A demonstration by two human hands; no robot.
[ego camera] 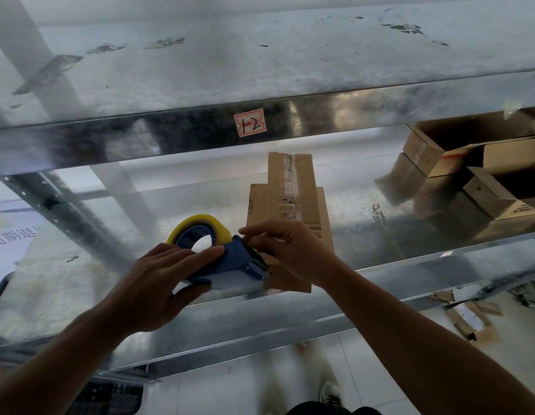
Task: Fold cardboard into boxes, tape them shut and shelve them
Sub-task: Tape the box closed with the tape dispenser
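Observation:
A blue tape dispenser point(230, 265) with a yellowish roll of clear tape point(200, 224) is held over the front of a metal shelf point(410, 211). My left hand point(158, 280) grips the dispenser's body from the left. My right hand point(287, 247) pinches at the dispenser's blade end, apparently at the tape's tip, which is too faint to tell. Right behind my hands lies a flattened cardboard piece point(290, 211), with a narrower taped piece point(291, 181) stacked on it.
Several open cardboard boxes point(469, 172) stand at the right back of the same shelf. An upper shelf point(260, 70) carries a label reading 12 point(249, 121). Cardboard scraps point(469, 319) lie on the tiled floor at the lower right. A shelf upright point(66, 211) slants at the left.

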